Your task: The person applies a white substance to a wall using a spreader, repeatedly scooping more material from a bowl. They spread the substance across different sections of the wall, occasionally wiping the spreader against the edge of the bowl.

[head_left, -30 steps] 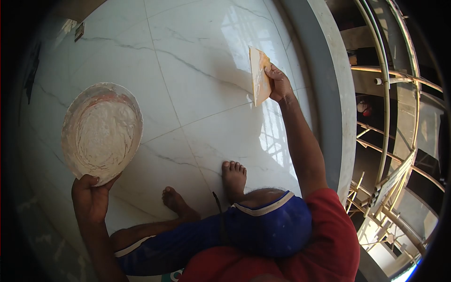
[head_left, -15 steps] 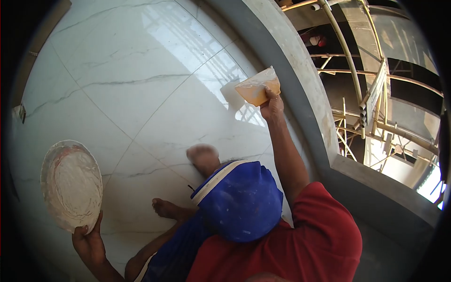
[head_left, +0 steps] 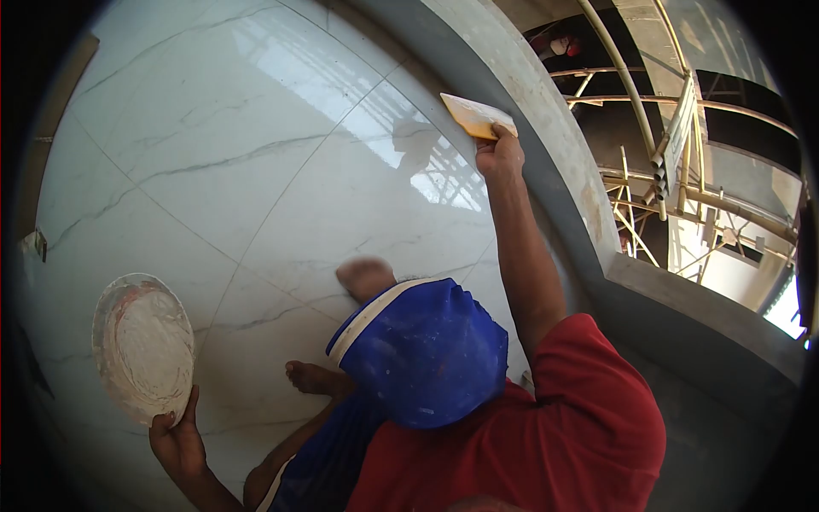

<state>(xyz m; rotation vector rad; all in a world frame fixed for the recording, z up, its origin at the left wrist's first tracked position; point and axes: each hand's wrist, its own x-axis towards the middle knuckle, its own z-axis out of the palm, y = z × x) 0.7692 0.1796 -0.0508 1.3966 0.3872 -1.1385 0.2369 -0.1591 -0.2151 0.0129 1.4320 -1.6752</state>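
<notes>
At the lower left, my left hand [head_left: 181, 439] grips the near rim of a shallow round bowl [head_left: 103, 337], thumb and fingers pinched on its edge. Whitish putty [head_left: 152, 354] coats the inside of the bowl. My right hand [head_left: 500, 154], arm stretched forward, is closed around a yellow putty scraper [head_left: 479, 118] smeared with white. The scraper is tilted, its broad face seen at a slant, and overlaps the inner side of the low grey wall [head_left: 546, 171] in this view.
Glossy white tiles [head_left: 256, 171] with grey veins cover the floor around my bare feet [head_left: 365, 278]. The low wall curves along the right. Beyond it stand bamboo scaffold poles [head_left: 627, 68], with a person [head_left: 559, 46] in the far background. A brown board [head_left: 60, 128] edges the left.
My right hand has moved forward, and the scraper has turned to a narrower slant. The bowl in my left hand sits slightly lower and further right in view.
</notes>
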